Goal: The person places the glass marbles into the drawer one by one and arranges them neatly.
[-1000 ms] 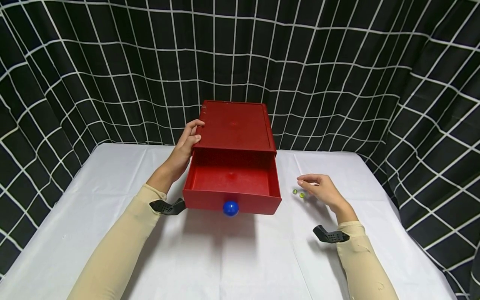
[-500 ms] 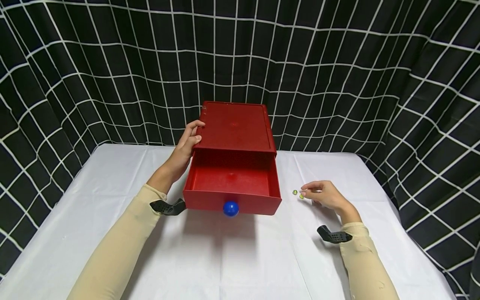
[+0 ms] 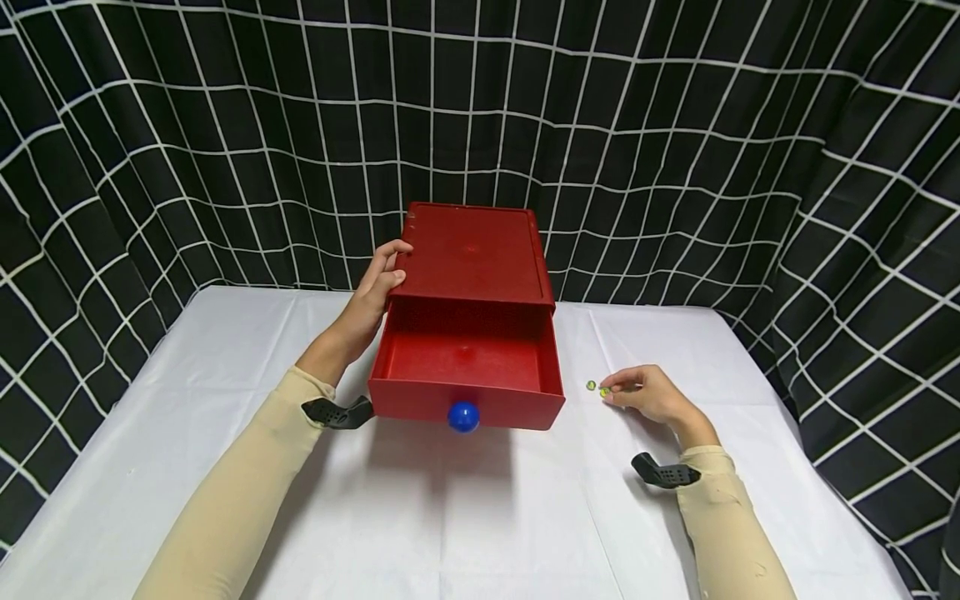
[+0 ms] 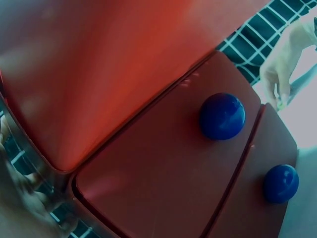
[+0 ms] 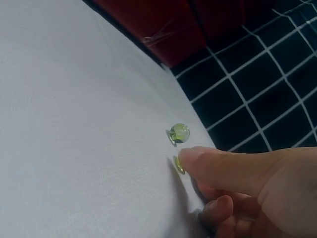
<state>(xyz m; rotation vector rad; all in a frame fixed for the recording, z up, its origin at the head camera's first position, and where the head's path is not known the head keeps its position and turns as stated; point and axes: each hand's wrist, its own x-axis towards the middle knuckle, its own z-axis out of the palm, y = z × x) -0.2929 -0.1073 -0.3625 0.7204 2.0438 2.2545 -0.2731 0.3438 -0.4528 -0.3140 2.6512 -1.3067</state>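
Observation:
A red drawer cabinet (image 3: 472, 250) stands on the white-covered table, its top drawer (image 3: 467, 408) pulled out and showing a bare red floor. A blue ball knob (image 3: 463, 417) sits on that drawer's front. My left hand (image 3: 363, 300) rests against the cabinet's left side, fingertips at the top edge. To the right of the cabinet, my right hand (image 3: 652, 396) pinches a small yellow-green glass marble (image 5: 179, 165) between thumb and fingers, low over the cloth. The thumb covers part of it. A second clear-green marble (image 5: 179, 133) lies just beside the fingertips.
Two lower drawers show in the left wrist view, with a blue knob (image 4: 222, 116) and another blue knob (image 4: 281, 183). A black curtain with white grid lines (image 3: 465, 100) surrounds the table's back and sides. White cloth (image 3: 480, 533) covers the tabletop.
My right hand has come down and slightly right onto the nearer marble, and its fingertips have closed around it. The left hand, cabinet and other marble stay where they were.

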